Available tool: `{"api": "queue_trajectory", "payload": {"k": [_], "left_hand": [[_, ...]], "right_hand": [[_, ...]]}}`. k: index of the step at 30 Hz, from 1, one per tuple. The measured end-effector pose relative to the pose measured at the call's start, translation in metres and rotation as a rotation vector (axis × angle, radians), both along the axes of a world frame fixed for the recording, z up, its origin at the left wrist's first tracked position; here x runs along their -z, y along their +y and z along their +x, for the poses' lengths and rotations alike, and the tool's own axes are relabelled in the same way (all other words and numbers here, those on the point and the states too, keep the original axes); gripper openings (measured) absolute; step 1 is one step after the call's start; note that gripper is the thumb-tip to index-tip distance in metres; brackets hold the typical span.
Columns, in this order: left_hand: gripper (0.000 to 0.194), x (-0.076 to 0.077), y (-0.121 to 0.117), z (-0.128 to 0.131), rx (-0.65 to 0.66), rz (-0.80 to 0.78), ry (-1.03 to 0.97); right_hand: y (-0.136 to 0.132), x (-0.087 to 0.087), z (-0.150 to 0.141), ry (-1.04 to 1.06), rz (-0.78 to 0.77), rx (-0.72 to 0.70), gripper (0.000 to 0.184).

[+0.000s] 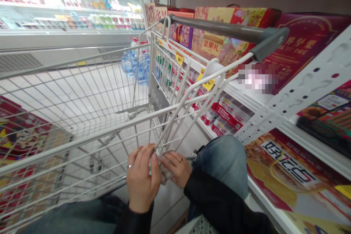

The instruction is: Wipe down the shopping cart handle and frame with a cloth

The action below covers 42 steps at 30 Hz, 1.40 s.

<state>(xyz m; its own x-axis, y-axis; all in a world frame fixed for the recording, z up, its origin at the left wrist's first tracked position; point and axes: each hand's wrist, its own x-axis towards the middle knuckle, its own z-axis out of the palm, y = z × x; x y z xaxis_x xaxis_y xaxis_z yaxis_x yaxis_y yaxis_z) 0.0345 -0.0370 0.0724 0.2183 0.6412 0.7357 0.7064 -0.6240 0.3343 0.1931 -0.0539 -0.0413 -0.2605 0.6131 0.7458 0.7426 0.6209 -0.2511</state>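
**A:** Where's this view coming from?

**B:** High on the person's head, facing forward and down, and tipped well over: the white perforated metal shelf upright (290, 95) runs slantwise across the right of the frame.

**A:** How close are we?

**B:** Very close! The left hand (142, 179) and right hand (175, 168) sit low in the shot, right behind the white wire shopping cart (82, 143).

**A:** And further out?

**B:** Red-and-gold gift boxes (216, 47) are near on the right, with the long white refrigerated display case (68, 40) farther off at top left.
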Motion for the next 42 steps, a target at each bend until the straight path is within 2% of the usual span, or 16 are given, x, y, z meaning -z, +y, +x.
{"api": "queue_trajectory", "payload": {"k": [2,3,8,10,12,16,18,23,25,27,32,34,36,40,42], "left_hand": [[0.030,-0.001,0.000,0.000,0.002,-0.008,-0.002],[0.030,-0.002,0.000,0.000,0.003,-0.012,-0.002],[0.030,-0.004,-0.001,0.001,0.010,-0.007,-0.007],[0.030,-0.004,-0.001,0.001,0.006,-0.002,-0.010],[0.030,-0.003,-0.001,0.001,0.003,0.001,-0.005],[0.033,0.000,-0.001,-0.002,0.007,0.007,0.007],[0.033,0.000,0.000,-0.003,0.007,0.008,0.010],[0.032,-0.001,0.000,-0.001,0.005,0.016,0.009],[0.032,-0.002,0.000,-0.001,0.005,0.014,0.006],[0.032,-0.002,0.000,-0.001,0.003,0.012,0.000],[0.033,-0.001,0.000,-0.002,0.008,0.020,0.011],[0.033,-0.001,0.001,-0.002,0.013,0.024,0.017],[0.033,0.000,0.002,-0.002,0.012,0.030,0.017],[0.034,0.002,0.004,-0.003,0.016,0.047,0.021],[0.033,0.002,0.004,-0.004,0.018,0.048,0.022]], "right_hand": [[0.000,0.005,-0.002,-0.021,-0.017,-0.007,0.049],[0.000,0.002,-0.001,-0.019,-0.020,-0.004,0.049],[-0.003,-0.046,0.013,0.086,0.095,0.080,0.047],[-0.004,-0.057,0.017,0.085,0.124,0.083,0.045],[-0.004,-0.054,0.017,0.056,0.119,0.074,0.044],[-0.004,-0.033,0.010,0.010,0.086,0.055,0.045],[-0.005,-0.036,0.010,0.046,0.119,0.072,0.044],[-0.008,-0.084,0.027,0.182,0.227,0.179,0.046],[-0.009,-0.095,0.034,0.190,0.231,0.212,0.049],[-0.008,-0.092,0.037,0.151,0.229,0.212,0.049],[-0.010,-0.064,0.033,0.047,0.190,0.155,0.048],[-0.011,-0.065,0.034,0.039,0.187,0.161,0.047],[-0.012,-0.078,0.038,0.056,0.217,0.181,0.045],[-0.009,-0.117,0.047,0.181,0.280,0.246,0.046],[-0.007,-0.129,0.049,0.215,0.296,0.266,0.048]]}}
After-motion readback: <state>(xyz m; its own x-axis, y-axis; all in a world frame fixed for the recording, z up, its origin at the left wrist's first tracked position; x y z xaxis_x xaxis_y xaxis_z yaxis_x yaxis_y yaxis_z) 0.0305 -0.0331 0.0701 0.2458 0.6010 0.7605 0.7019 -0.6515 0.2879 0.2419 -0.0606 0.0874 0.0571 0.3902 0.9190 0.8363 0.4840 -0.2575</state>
